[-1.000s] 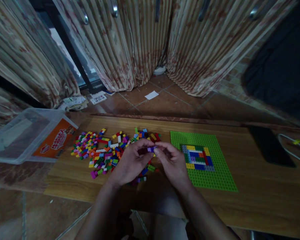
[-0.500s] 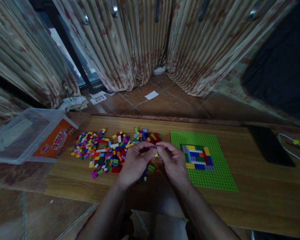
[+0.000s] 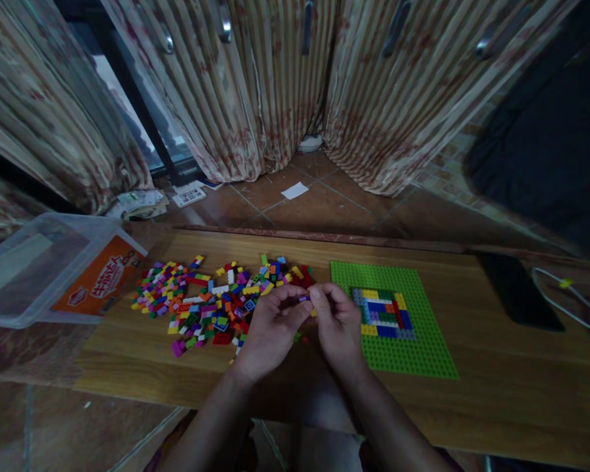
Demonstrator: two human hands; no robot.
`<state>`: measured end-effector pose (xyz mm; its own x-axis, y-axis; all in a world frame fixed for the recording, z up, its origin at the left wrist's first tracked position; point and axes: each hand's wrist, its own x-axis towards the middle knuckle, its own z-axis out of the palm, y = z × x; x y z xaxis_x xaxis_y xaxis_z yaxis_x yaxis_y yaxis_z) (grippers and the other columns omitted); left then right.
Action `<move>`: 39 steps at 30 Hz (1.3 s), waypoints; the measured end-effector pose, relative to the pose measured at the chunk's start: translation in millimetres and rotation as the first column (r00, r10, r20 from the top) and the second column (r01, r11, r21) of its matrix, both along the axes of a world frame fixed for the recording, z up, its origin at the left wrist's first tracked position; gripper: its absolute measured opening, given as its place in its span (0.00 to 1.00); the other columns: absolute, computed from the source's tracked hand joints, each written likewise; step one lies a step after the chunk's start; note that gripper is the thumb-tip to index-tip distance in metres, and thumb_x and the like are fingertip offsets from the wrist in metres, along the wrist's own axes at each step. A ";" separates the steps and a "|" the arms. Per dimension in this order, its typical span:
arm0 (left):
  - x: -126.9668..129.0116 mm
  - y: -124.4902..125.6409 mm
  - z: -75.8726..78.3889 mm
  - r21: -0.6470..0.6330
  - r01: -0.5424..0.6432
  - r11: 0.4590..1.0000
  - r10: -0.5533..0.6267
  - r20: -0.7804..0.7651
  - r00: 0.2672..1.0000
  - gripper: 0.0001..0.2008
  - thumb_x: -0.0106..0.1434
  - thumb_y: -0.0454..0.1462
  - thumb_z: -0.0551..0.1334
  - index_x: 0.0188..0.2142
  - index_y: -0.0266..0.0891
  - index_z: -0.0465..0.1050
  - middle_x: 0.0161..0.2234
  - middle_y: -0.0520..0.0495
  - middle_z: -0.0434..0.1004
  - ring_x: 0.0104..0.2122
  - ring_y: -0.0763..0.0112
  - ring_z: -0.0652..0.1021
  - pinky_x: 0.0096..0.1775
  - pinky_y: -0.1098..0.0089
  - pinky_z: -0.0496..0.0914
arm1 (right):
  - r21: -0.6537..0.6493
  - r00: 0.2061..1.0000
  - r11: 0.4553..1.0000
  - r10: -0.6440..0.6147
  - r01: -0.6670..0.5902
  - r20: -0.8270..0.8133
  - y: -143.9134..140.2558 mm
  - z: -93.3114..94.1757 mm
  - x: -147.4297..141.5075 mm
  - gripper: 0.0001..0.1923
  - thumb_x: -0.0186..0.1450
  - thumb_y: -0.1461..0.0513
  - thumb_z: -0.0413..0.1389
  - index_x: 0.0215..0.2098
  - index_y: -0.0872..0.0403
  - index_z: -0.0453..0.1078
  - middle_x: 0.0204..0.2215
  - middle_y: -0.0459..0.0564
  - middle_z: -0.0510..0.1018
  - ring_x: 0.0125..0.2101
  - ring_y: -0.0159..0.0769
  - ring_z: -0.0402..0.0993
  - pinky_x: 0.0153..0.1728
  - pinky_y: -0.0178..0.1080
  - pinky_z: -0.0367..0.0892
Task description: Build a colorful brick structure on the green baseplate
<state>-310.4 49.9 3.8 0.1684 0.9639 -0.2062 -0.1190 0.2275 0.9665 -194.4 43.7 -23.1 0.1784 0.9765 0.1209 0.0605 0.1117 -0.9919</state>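
- Both hands have drawn closer together and a little farther over the table since a second ago.
- Left hand and right hand meet at the fingertips, pinching a small purple brick between them; it is too small to tell which hand grips it harder.
- Left of the hands lies the brick pile on the table.
- Right of them lies the green baseplate with a coloured square built on it.
- Far left sits a clear box; far right, a dark phone.
- Beyond hang curtains.
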 end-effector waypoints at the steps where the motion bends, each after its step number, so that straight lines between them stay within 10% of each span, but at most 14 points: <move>1: 1.7 -0.9 -0.3 -0.020 -0.015 1.000 0.015 0.018 1.000 0.13 0.56 0.43 0.68 0.36 0.35 0.76 0.34 0.47 0.79 0.32 0.70 0.77 0.37 0.70 0.72 | -0.007 1.000 1.000 -0.013 0.013 -0.016 -0.7 0.9 -1.4 0.13 0.67 0.53 0.54 0.31 0.52 0.70 0.24 0.42 0.74 0.26 0.31 0.71 0.26 0.32 0.66; 13: 14.1 -3.0 0.6 -0.224 -0.138 0.965 0.198 0.271 0.942 0.15 0.46 0.39 0.74 0.33 0.33 0.77 0.33 0.48 0.78 0.32 0.72 0.78 0.36 0.69 0.77 | -0.153 0.939 0.960 -0.264 0.234 -0.220 9.9 -5.2 -6.7 0.19 0.63 0.47 0.55 0.27 0.54 0.70 0.23 0.43 0.72 0.25 0.30 0.68 0.25 0.32 0.63; 17: 10.6 -2.5 -2.3 -0.254 -0.083 0.964 0.166 0.330 0.929 0.16 0.49 0.39 0.74 0.35 0.33 0.76 0.30 0.49 0.79 0.28 0.73 0.79 0.35 0.70 0.77 | -0.370 0.809 0.926 -0.273 0.073 -0.521 10.6 0.8 -3.7 0.18 0.59 0.47 0.58 0.30 0.53 0.70 0.19 0.38 0.67 0.15 0.23 0.55 0.14 0.28 0.50; 22: 6.4 0.0 -0.5 -0.157 -0.159 0.975 0.192 0.230 0.954 0.13 0.53 0.39 0.72 0.36 0.34 0.76 0.29 0.50 0.78 0.29 0.74 0.78 0.34 0.72 0.75 | -0.318 0.804 0.937 -0.076 -0.145 -0.590 4.7 7.1 1.4 0.19 0.59 0.46 0.59 0.30 0.52 0.68 0.14 0.35 0.61 0.13 0.21 0.47 0.13 0.26 0.44; 28: 6.8 1.4 2.6 -0.044 -0.176 0.983 0.179 0.066 0.982 0.11 0.54 0.39 0.70 0.35 0.34 0.76 0.28 0.52 0.77 0.27 0.76 0.76 0.32 0.74 0.73 | -0.277 0.901 0.956 -0.036 -0.095 -0.432 3.8 1.6 -0.3 0.21 0.52 0.47 0.67 0.25 0.54 0.67 0.11 0.33 0.57 0.12 0.19 0.48 0.12 0.26 0.45; 39: 4.2 0.5 3.2 -0.107 -0.182 0.977 0.190 0.066 0.980 0.12 0.54 0.37 0.68 0.37 0.34 0.76 0.27 0.50 0.78 0.28 0.72 0.78 0.35 0.71 0.74 | -0.286 0.780 0.952 -0.098 -0.107 -0.619 6.0 1.6 -4.9 0.22 0.49 0.48 0.69 0.22 0.54 0.66 0.13 0.34 0.61 0.12 0.20 0.49 0.11 0.25 0.48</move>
<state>-306.2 50.3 7.0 0.0066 0.9549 -0.2968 -0.2400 0.2897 0.9266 -199.3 49.7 -21.4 0.1087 0.9475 -0.3007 -0.5769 -0.1862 -0.7953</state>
